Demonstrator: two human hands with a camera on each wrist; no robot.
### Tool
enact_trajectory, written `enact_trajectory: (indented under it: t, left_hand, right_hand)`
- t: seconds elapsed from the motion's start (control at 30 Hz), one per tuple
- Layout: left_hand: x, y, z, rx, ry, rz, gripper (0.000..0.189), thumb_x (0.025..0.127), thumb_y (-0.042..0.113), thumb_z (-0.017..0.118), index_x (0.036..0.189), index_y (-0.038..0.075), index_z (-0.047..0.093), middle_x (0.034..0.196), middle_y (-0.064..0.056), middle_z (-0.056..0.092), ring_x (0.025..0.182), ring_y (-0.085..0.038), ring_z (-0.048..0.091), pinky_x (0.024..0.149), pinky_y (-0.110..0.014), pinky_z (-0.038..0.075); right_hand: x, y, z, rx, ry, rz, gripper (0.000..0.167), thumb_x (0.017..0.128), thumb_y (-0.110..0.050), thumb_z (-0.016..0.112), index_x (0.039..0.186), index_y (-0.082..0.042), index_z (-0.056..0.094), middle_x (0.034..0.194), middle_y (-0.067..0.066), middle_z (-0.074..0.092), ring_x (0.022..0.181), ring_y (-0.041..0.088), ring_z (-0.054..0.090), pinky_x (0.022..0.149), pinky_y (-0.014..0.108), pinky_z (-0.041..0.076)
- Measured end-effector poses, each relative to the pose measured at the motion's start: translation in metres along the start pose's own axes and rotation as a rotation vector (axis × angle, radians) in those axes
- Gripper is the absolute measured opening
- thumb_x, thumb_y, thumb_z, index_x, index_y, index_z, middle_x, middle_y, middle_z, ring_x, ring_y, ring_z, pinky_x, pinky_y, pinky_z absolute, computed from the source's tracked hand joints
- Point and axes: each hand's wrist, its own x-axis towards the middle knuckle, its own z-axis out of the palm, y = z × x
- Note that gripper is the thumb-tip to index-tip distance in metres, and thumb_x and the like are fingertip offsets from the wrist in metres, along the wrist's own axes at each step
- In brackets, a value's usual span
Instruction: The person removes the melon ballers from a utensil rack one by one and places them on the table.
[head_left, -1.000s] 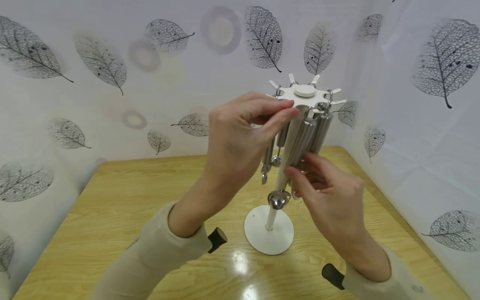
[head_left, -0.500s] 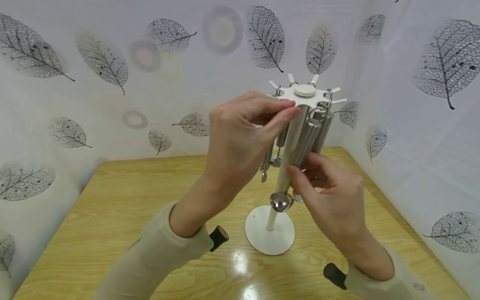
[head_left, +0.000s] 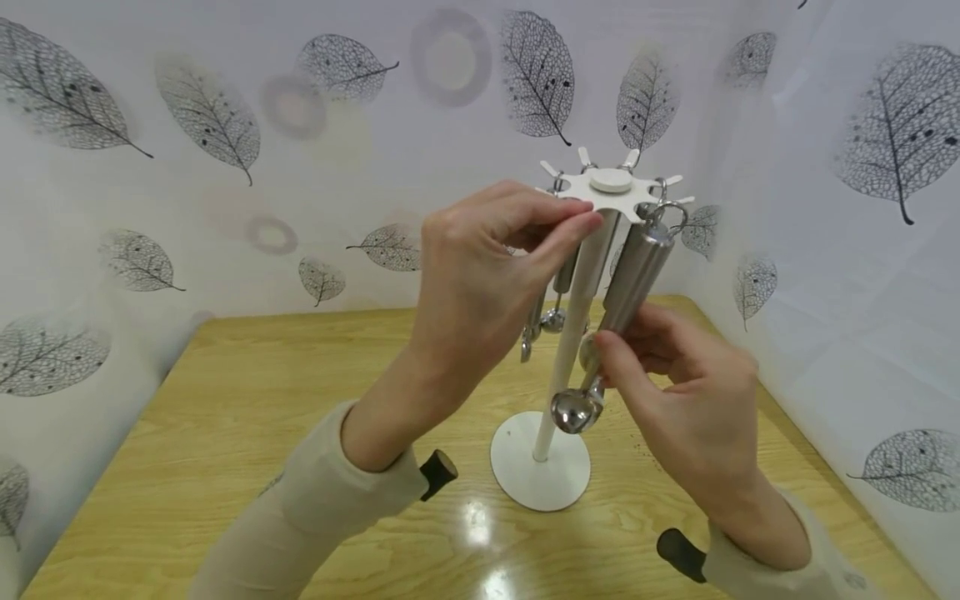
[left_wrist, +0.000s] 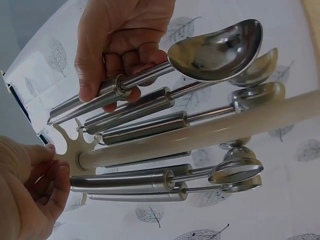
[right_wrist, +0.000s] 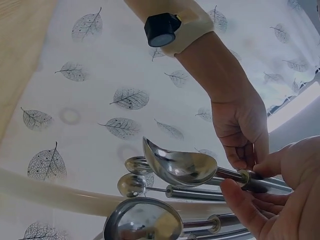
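A white stand with a star-shaped top (head_left: 611, 181) holds several steel utensils by rings. My left hand (head_left: 480, 275) pinches the left front edge of that top between thumb and fingers. With thumb and fingertips my right hand (head_left: 690, 400) grips the lower handle of a steel ice cream scoop (head_left: 637, 267). Its handle leans right at the top, with the ring beside the right-hand arms; whether it touches one I cannot tell. In the left wrist view the scoop's pointed bowl (left_wrist: 220, 52) shows its hollow side. Behind it hang other scoops (left_wrist: 260, 95) and small round ballers (left_wrist: 235, 170).
The round white base (head_left: 540, 479) stands on a wood-grain table (head_left: 300, 400). Leaf-patterned cloth (head_left: 225, 208) encloses the back and sides. A black camera mount (head_left: 438, 475) sticks out from the left cuff, another mount (head_left: 681, 554) from the right.
The right hand has moved rightward with the scoop. The scoop's ring has shifted from the front arm to the right, and its handle tilts more. The left hand has hardly moved.
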Motion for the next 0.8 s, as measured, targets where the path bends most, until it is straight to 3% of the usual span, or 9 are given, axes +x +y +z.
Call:
enact_trajectory:
  t: [0.43, 0.8]
  left_hand:
    - [-0.001, 0.000, 0.000, 0.014, -0.012, -0.033, 0.008, 0.090, 0.002, 0.080, 0.095, -0.004, 0.079, 0.087, -0.011, 0.075, 0.074, -0.006, 0.069, 0.067, -0.018, 0.059]
    - [0.001, 0.000, -0.001, 0.001, -0.024, -0.047, 0.008, 0.092, 0.000, 0.077, 0.097, -0.006, 0.078, 0.088, -0.012, 0.075, 0.073, -0.007, 0.070, 0.068, -0.018, 0.059]
  right_hand:
    - [-0.004, 0.004, -0.019, -0.097, 0.006, -0.002, 0.024, 0.086, 0.013, 0.073, 0.109, 0.008, 0.073, 0.090, 0.014, 0.075, 0.068, 0.009, 0.070, 0.065, 0.017, 0.059]
    - [-0.009, 0.016, -0.043, -0.219, -0.001, 0.119, 0.014, 0.089, 0.011, 0.070, 0.103, 0.012, 0.070, 0.084, 0.012, 0.074, 0.066, 0.006, 0.069, 0.065, 0.016, 0.059]
